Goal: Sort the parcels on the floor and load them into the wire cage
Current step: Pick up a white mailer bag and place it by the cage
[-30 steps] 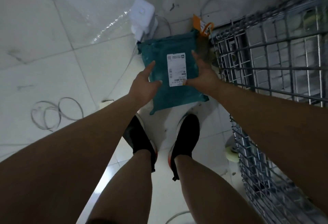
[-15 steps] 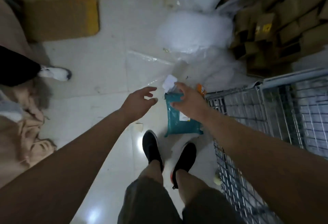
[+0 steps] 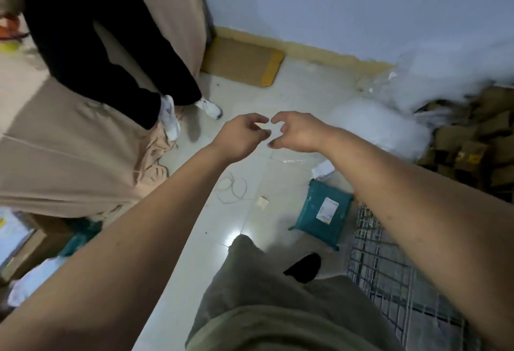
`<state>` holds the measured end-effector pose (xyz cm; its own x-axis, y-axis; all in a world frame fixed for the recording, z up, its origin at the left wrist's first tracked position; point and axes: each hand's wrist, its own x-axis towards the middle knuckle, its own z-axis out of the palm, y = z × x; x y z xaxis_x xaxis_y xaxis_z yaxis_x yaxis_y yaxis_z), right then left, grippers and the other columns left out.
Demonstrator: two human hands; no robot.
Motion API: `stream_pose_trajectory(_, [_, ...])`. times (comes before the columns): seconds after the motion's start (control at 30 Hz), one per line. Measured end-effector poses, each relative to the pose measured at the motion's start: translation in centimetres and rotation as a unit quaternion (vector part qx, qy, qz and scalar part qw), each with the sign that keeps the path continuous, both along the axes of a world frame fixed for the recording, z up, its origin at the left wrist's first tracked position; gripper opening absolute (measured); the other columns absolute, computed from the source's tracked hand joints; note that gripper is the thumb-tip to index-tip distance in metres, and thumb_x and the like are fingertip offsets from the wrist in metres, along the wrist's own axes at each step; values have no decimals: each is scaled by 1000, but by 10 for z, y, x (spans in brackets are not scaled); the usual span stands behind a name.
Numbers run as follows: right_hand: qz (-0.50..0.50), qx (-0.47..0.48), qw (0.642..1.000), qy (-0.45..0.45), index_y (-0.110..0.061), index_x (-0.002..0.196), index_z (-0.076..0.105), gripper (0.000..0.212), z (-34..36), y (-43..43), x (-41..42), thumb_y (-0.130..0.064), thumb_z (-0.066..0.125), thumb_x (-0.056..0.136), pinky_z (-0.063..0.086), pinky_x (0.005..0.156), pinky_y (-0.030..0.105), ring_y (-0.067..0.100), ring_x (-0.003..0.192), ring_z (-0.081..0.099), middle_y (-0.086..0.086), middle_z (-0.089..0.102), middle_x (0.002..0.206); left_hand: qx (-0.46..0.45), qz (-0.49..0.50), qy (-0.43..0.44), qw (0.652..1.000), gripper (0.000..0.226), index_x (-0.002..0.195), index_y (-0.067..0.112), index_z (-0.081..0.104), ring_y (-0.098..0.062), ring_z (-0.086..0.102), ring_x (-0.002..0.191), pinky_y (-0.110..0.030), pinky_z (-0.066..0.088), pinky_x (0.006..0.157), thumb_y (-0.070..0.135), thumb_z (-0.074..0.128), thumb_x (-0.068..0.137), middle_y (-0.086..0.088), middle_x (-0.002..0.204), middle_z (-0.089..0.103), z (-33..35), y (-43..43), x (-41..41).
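Both empty, loosely curled: left hand (image 3: 239, 136) and right hand (image 3: 297, 133); teal parcel (image 3: 310, 213), white label (image 3: 328, 209) illegible.

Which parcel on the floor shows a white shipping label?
The teal mailer beside the wire cage, label up; the brown padded envelope by the wall shows none.

so the parcel (image 3: 321, 213) lies on the floor (image 3: 278, 100) right beside the wire cage (image 3: 389, 275), on its left. Cardboard boxes (image 3: 472, 139) sit behind the cage, another person's legs (image 3: 111, 53) far left.
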<state>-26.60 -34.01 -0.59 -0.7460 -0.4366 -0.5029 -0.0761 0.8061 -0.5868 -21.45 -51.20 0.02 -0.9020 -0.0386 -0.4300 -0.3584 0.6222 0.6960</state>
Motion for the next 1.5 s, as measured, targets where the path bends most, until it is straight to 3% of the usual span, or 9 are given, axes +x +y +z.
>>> stream_pose_trajectory(0.27, [140,44,989,35,-31,147,50,70,50,-108,52,-51,76,85,44,81,29,20,105,59,0,59,140,-20,120,27,992,42,138,25,63,-14,66,107,-13,45,74,38,65,98,5,117,71,50,-92,109])
stream_pose_trajectory(0.4, [208,56,976,42,-30,147,50,69,54,-174,99,-51,74,86,44,78,30,18,99,56,2,59,140,-24,172,28,984,42,137,23,64,-17,67,106,-36,54,95,37,65,98,2,111,74,53,-143,174])
stream_pose_trajectory(0.53, [274,48,959,47,-28,155,37,78,52,-252,163,-48,72,89,42,80,30,23,112,58,4,58,142,-27,245,24,969,43,138,24,64,-15,67,99,-22,51,78,37,64,97,4,111,73,54,-202,251])
stream_pose_trajectory(0.67, [322,21,944,65,-31,162,14,94,48,-327,226,-44,72,89,43,65,29,24,96,59,7,61,133,-32,313,12,949,42,138,25,64,-16,66,101,-22,45,76,37,62,98,2,121,70,51,-258,326])
stream_pose_trajectory(0.8, [365,4,928,70,-28,158,21,88,41,-394,278,-43,71,88,43,77,30,28,104,59,12,61,135,-54,362,6,931,42,139,23,64,-15,63,102,-21,44,79,33,62,98,-1,130,69,46,-304,391])
stream_pose_trajectory(0.9, [392,16,917,76,-25,160,19,92,34,-436,311,-43,71,86,45,84,31,31,119,57,14,55,142,-40,399,14,916,42,139,19,64,-20,65,113,-30,50,94,32,63,99,-3,134,68,42,-332,429])
stream_pose_trajectory(1.2, [500,24,861,94,-27,158,33,85,14,-534,359,-49,72,86,43,90,29,31,125,58,10,57,145,-23,513,28,858,38,133,26,65,-18,69,92,-35,56,89,32,63,96,3,101,74,24,-407,487])
stream_pose_trajectory(1.37, [548,6,834,63,-26,164,5,103,2,-597,371,-44,72,88,42,97,31,32,131,55,13,50,153,-50,575,-2,817,39,133,26,66,-14,65,98,-26,48,86,34,64,94,13,96,69,6,-447,514])
stream_pose_trajectory(1.5, [586,-4,809,48,-23,165,1,104,-1,-652,379,-38,70,89,45,108,41,33,133,54,16,51,151,-39,646,1,762,39,132,31,65,-16,68,103,-29,54,90,33,63,94,12,104,70,10,-478,531])
